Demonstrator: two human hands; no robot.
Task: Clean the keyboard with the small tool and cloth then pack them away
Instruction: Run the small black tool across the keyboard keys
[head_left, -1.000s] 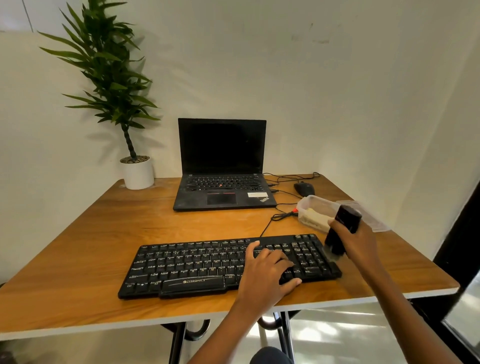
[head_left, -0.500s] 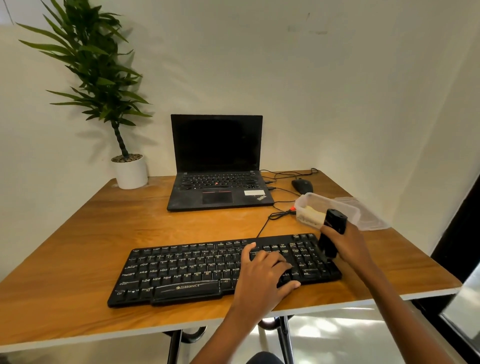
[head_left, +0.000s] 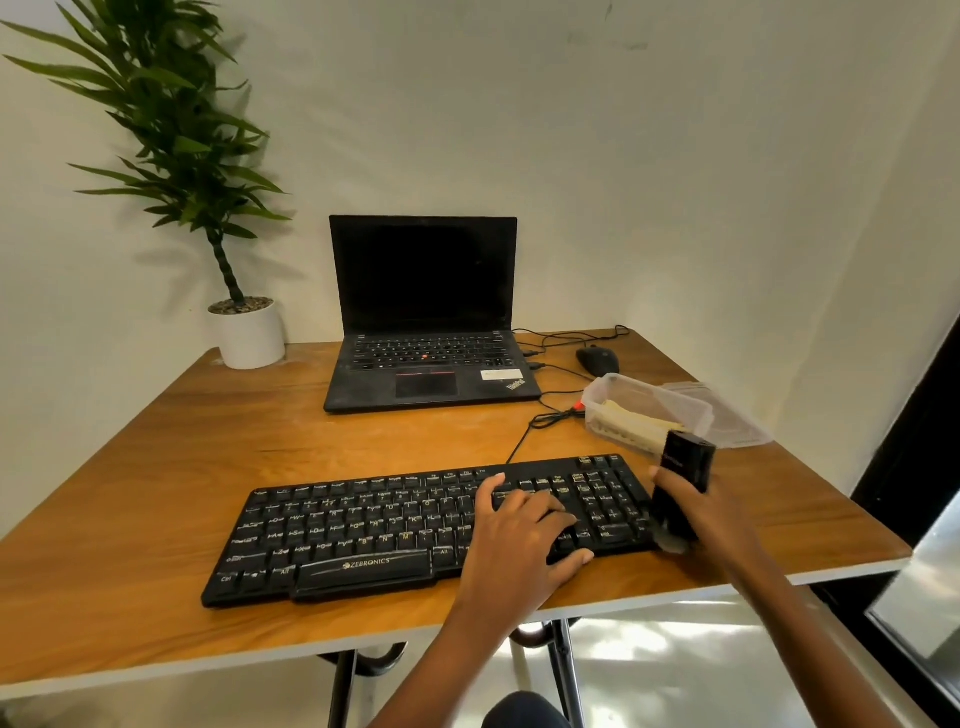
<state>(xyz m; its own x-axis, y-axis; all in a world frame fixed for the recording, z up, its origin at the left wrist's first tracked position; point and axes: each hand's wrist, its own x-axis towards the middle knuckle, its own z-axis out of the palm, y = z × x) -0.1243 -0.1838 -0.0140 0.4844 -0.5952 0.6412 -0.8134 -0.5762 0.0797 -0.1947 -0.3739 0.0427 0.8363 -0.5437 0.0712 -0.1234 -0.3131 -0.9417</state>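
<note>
Left hand (head_left: 519, 525) lay open and flat on the keyboard (head_left: 363, 525), likely steadying it; right hand (head_left: 719, 519) gripped the small tool (head_left: 684, 480) upright at its right end, seemingly to brush.

The black keyboard (head_left: 415, 525) lies flat near the front edge of the table (head_left: 156, 467), and the black tool (head_left: 688, 460) stands almost upright on its right end.

Keyboard (head_left: 415, 525): near edge of table (head_left: 156, 467) | left hand (head_left: 519, 530): fingers spread on right-half keys | right hand (head_left: 711, 514): grips black small tool (head_left: 683, 483), near-upright, at keyboard's right end | clear container (head_left: 644, 410): just beyond.
</note>
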